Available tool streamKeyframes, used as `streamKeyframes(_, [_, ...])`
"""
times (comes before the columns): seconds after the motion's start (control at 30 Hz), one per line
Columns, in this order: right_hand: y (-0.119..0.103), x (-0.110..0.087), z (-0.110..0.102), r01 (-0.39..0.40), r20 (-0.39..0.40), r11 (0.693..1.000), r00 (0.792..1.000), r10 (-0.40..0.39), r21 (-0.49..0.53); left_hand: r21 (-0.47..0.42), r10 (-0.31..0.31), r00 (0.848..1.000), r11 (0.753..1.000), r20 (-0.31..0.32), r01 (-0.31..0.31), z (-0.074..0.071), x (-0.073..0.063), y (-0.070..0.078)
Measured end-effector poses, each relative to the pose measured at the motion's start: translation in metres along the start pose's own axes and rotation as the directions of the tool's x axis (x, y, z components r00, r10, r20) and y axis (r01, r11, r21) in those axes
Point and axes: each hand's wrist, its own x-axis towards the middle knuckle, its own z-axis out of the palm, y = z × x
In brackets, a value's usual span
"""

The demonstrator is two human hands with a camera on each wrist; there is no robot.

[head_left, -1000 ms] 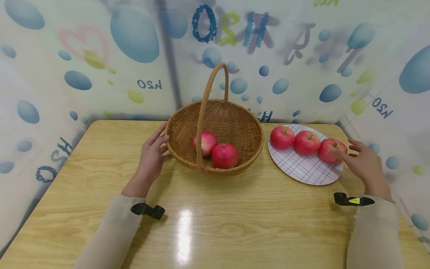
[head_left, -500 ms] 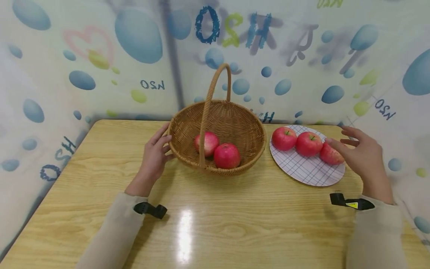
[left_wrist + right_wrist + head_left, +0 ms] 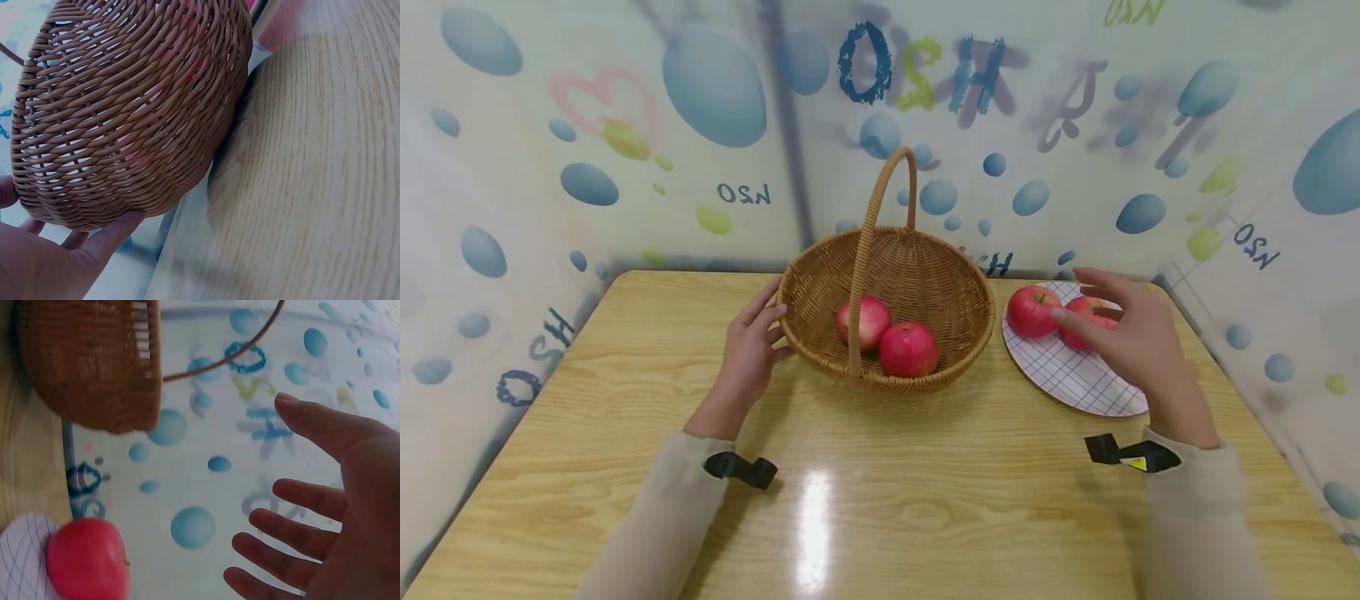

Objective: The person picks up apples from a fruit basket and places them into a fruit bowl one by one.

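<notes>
Red apples lie in two places before us: a paler one (image 3: 865, 323) and, at its 4 o'clock, a deeper red one (image 3: 909, 350), both in the near part of the wicker basket (image 3: 932, 275). At the basket's 3 o'clock we see the checked plate (image 3: 1067, 379), bearing one apple (image 3: 1032, 312) at its 10 to 11 o'clock and another (image 3: 1077, 325) at 12, partly hidden behind the right hand (image 3: 1131, 337).

That right hand is over the plate's 3 o'clock side, thumb and fingers spread with nothing between them; we cannot tell from the head view whether its thumb touches the partly hidden apple. Our left hand (image 3: 748, 354) rests against the basket's outer side at 9 o'clock, its fingers spread on the wicker.

Basket and plate stand on the wood-grain table (image 3: 925, 500), toward its 12 o'clock edge, before a wall (image 3: 820, 192) printed with blue bubbles and lettering.
</notes>
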Motion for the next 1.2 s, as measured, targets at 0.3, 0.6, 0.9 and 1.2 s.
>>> streamKeyframes(0.3, [-0.031,0.004,0.028,0.083,0.095,0.997,0.992,-0.083,0.013,-0.003,-0.003,1.000,1.000,0.001,0.003,0.000,0.000,-0.001])
streamKeyframes(0.6, [-0.053,0.016,0.060,0.228,0.205,0.974,0.953,-0.222,-0.005,-0.006,-0.003,1.000,1.000,-0.004,0.003,0.000,0.001,-0.001])
streamKeyframes(0.9, [-0.072,0.036,0.091,0.326,0.362,0.945,0.881,-0.305,0.004,-0.019,-0.003,1.000,1.000,-0.009,0.003,-0.002,0.001,-0.002])
streamKeyframes(1.2, [-0.087,0.051,0.109,0.328,0.492,0.942,0.833,-0.251,-0.074,-0.014,-0.014,1.000,1.000,-0.024,0.014,-0.001,0.001,0.000])
